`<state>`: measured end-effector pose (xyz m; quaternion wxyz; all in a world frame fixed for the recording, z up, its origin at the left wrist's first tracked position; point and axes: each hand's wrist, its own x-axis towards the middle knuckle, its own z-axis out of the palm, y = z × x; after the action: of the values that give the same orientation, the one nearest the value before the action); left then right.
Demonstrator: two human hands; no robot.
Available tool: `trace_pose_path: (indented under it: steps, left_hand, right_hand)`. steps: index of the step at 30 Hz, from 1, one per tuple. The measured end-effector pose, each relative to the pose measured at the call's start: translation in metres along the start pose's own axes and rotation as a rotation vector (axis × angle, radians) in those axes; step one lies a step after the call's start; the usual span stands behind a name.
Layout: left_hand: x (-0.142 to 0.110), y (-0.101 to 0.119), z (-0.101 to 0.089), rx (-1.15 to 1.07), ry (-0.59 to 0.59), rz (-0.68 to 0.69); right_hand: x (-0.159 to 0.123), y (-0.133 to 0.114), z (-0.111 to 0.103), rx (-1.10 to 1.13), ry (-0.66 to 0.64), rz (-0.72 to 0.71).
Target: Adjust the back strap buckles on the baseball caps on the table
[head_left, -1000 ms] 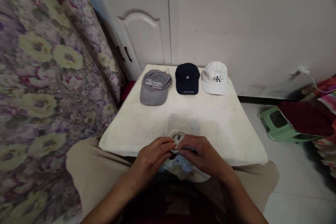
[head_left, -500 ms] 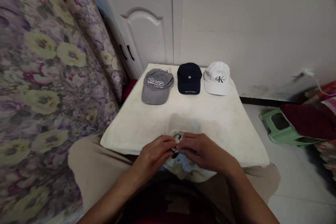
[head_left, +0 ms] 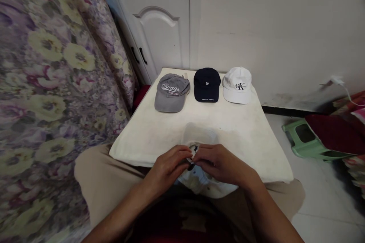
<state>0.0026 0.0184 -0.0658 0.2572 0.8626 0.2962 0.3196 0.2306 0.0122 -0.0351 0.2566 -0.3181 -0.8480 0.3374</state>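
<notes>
A pale cap (head_left: 199, 133) lies at the table's near edge, its crown partly over my lap. My left hand (head_left: 172, 163) and my right hand (head_left: 219, 161) meet over its back opening. The fingers of both are closed on the cap's back strap, largely hidden behind them. A small dark mark shows on the cap between the fingertips. Farther back, a grey cap (head_left: 171, 100), a navy cap (head_left: 207, 87) and a white cap (head_left: 238, 86) sit in a row with their brims toward me.
Cream cloth covers the table (head_left: 159, 133). A floral curtain (head_left: 57, 102) hangs on the left, and a white cabinet (head_left: 159, 26) stands behind. On the right is a green stool (head_left: 299, 140) with a dark red cover, close to the wall (head_left: 273, 38).
The view has shifted slightly. My hands stay together at the cap's strap, with the left fingers a little more extended. The three caps in the row have not moved.
</notes>
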Motion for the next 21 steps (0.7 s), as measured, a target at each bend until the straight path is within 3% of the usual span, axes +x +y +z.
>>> trace_pose_path:
  steps: [15, 21]
  left_hand:
    - [-0.0017, -0.004, 0.0032, 0.024, -0.029, -0.03]
    - [0.0014, -0.0027, 0.0022, 0.021, -0.066, -0.079]
  right_hand:
    - [0.0088, -0.0094, -0.0043, -0.21, -0.133, 0.036]
    - [0.0061, -0.0075, -0.0004, -0.145, -0.074, 0.092]
